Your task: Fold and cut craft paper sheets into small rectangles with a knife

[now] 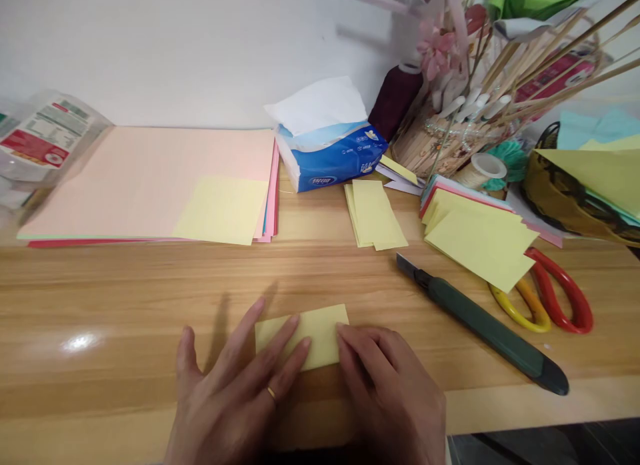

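Note:
A small yellow paper (327, 330) lies on the wooden tabletop close to me, its long side running left to right and slightly tilted. My left hand (235, 391) is spread over its left part, fingertips pressing it flat; a gold ring shows on one finger. At the paper's right edge my right hand (393, 385) has its thumb and fingers pinched together on the corner. Right of my hands lies a green utility knife (485, 325), blade out and pointing up-left. Beyond the hands are a few narrow yellow paper strips (376, 215).
Stacked coloured paper (150, 178) sits back left, beside a plastic package (50, 138). A blue tissue pack (333, 151) stands against the wall. On the right are yellow sheets (483, 235), scissors (563, 291), a thread spool (485, 171), a container of sticks (425, 145) and a basket (560, 191).

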The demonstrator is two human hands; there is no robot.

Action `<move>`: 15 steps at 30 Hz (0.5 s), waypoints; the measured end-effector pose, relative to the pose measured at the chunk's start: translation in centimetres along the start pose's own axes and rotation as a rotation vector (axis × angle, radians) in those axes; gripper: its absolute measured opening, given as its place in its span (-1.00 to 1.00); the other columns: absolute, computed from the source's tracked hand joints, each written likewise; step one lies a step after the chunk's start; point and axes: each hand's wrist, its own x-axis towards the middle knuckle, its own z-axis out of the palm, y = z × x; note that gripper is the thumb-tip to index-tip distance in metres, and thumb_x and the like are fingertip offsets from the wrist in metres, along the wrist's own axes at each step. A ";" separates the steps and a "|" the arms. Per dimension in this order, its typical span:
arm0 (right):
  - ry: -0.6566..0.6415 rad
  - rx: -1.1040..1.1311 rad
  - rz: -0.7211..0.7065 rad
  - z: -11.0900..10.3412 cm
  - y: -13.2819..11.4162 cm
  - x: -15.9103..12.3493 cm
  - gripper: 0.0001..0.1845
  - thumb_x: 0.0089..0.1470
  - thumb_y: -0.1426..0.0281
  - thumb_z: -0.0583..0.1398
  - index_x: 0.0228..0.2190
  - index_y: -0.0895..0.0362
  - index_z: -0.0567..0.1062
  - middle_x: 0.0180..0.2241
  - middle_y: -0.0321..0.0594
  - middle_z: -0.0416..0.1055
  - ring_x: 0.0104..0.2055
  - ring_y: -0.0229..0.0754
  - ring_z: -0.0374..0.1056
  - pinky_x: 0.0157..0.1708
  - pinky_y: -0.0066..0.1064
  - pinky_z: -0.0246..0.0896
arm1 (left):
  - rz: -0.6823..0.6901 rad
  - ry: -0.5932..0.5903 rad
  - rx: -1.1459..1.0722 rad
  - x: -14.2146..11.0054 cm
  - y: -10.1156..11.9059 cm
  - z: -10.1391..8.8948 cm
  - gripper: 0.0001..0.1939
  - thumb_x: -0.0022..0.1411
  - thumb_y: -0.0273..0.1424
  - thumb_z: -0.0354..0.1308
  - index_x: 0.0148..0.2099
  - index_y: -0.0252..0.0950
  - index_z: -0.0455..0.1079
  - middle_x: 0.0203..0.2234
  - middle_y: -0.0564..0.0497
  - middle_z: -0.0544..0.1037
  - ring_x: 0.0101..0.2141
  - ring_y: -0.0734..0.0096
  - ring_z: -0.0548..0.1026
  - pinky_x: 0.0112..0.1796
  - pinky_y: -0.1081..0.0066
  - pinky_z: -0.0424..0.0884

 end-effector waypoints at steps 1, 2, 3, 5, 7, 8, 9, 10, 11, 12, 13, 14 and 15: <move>-0.003 0.001 0.003 0.0 0.0 0.0 -0.70 0.24 0.36 -0.01 -0.34 0.04 0.51 -0.46 -0.32 0.42 -0.41 -0.32 0.37 -0.46 -0.52 0.15 | 0.017 -0.018 -0.008 0.1 -0.1 0.0 -0.68 0.36 -0.23 -0.10 0.11 0.11 0.27 0.01 0.12 0.45 0.10 0.13 0.26 0.10 -0.22 -0.53; -0.009 -0.001 0.007 0.0 0.0 0.0 -0.69 0.25 0.36 -0.02 -0.34 0.04 0.51 -0.46 -0.32 0.42 -0.41 -0.32 0.37 -0.47 -0.52 0.15 | 0.030 -0.029 -0.013 0.1 -0.3 0.1 -0.67 0.36 -0.18 -0.13 0.12 0.13 0.26 0.01 0.13 0.46 0.12 0.13 0.24 0.10 -0.20 -0.56; -0.020 -0.006 0.012 0.0 0.1 0.0 -0.68 0.25 0.35 -0.04 -0.34 0.03 0.51 -0.46 -0.33 0.42 -0.42 -0.32 0.37 -0.47 -0.52 0.16 | 0.042 -0.039 -0.012 0.0 -0.4 0.2 -0.66 0.36 -0.15 -0.15 0.13 0.15 0.23 0.00 0.14 0.47 0.15 0.13 0.21 0.10 -0.19 -0.57; -0.043 -0.023 0.023 -0.1 0.0 0.0 -0.65 0.26 0.34 -0.06 -0.34 0.02 0.51 -0.47 -0.33 0.41 -0.43 -0.32 0.38 -0.49 -0.52 0.16 | 0.062 -0.052 -0.005 0.0 -0.8 0.4 -0.64 0.34 -0.12 -0.12 0.16 0.18 0.19 0.00 0.16 0.47 0.22 0.15 0.07 0.10 -0.18 -0.57; -0.066 -0.054 0.038 -0.1 -0.1 0.0 -0.64 0.26 0.32 -0.07 -0.35 0.00 0.50 -0.48 -0.34 0.40 -0.46 -0.32 0.37 -0.53 -0.52 0.15 | 0.071 -0.049 -0.006 -0.1 -1.0 0.6 -0.63 0.32 -0.12 -0.08 0.17 0.18 0.18 0.01 0.17 0.46 0.27 0.18 -0.11 0.11 -0.16 -0.55; -0.077 -0.073 0.050 -0.1 -0.2 0.1 -0.63 0.26 0.30 -0.08 -0.35 -0.01 0.50 -0.47 -0.35 0.40 -0.49 -0.33 0.36 -0.57 -0.52 0.13 | 0.074 -0.046 -0.012 -0.1 -1.1 0.7 -0.62 0.31 -0.11 -0.06 0.16 0.17 0.19 0.02 0.17 0.46 0.28 0.20 -0.19 0.12 -0.14 -0.54; -0.088 -0.092 0.061 -0.2 -0.2 0.1 -0.62 0.26 0.28 -0.09 -0.36 -0.02 0.50 -0.46 -0.35 0.39 -0.51 -0.34 0.35 -0.61 -0.52 0.11 | 0.076 -0.044 -0.017 -0.1 -1.1 0.7 -0.62 0.31 -0.11 -0.05 0.16 0.17 0.20 0.02 0.18 0.45 0.29 0.22 -0.24 0.13 -0.13 -0.54; -0.096 -0.106 0.070 -0.2 -0.2 0.2 -0.61 0.26 0.26 -0.09 -0.36 -0.02 0.49 -0.45 -0.34 0.38 -0.54 -0.34 0.34 -0.64 -0.52 0.09 | 0.075 -0.042 -0.020 -0.1 -1.1 0.8 -0.62 0.30 -0.10 -0.05 0.16 0.17 0.20 0.03 0.18 0.45 0.29 0.23 -0.27 0.13 -0.12 -0.54; -0.098 -0.111 0.077 -0.2 -0.1 0.2 -0.61 0.26 0.25 -0.09 -0.36 -0.02 0.49 -0.44 -0.34 0.38 -0.54 -0.35 0.34 -0.65 -0.53 0.08 | 0.072 -0.039 -0.021 -0.1 -1.0 0.8 -0.62 0.31 -0.11 -0.05 0.16 0.17 0.20 0.03 0.18 0.44 0.29 0.24 -0.28 0.13 -0.12 -0.54; -0.087 -0.110 0.081 -0.3 0.0 0.1 -0.62 0.25 0.25 -0.09 -0.36 -0.01 0.49 -0.43 -0.33 0.38 -0.54 -0.35 0.34 -0.65 -0.53 0.09 | 0.068 -0.034 -0.020 -0.1 -1.0 0.9 -0.63 0.31 -0.12 -0.04 0.16 0.17 0.20 0.04 0.19 0.44 0.29 0.23 -0.28 0.13 -0.12 -0.54; -0.060 -0.107 0.079 -0.4 0.1 0.0 -0.65 0.25 0.27 -0.07 -0.34 0.00 0.49 -0.42 -0.32 0.38 -0.51 -0.33 0.35 -0.63 -0.53 0.12 | 0.063 -0.028 -0.017 -0.1 -0.9 0.9 -0.63 0.31 -0.14 -0.03 0.15 0.17 0.21 0.04 0.18 0.43 0.29 0.22 -0.26 0.13 -0.13 -0.52; -0.016 -0.104 0.072 -0.4 0.2 -0.2 -0.69 0.24 0.29 -0.04 -0.31 0.02 0.49 -0.41 -0.30 0.39 -0.48 -0.32 0.37 -0.59 -0.52 0.16 | 0.057 -0.019 -0.015 -0.1 -0.8 0.9 -0.64 0.31 -0.16 -0.02 0.14 0.17 0.22 0.05 0.18 0.43 0.29 0.21 -0.23 0.13 -0.15 -0.49; 0.039 -0.100 0.046 -0.5 0.4 -0.5 -0.73 0.22 0.34 -0.01 -0.28 0.04 0.49 -0.39 -0.27 0.40 -0.44 -0.30 0.38 -0.54 -0.52 0.20 | 0.053 -0.008 -0.015 0.0 -0.8 0.8 -0.66 0.31 -0.18 -0.02 0.13 0.16 0.24 0.05 0.17 0.43 0.28 0.19 -0.20 0.13 -0.15 -0.47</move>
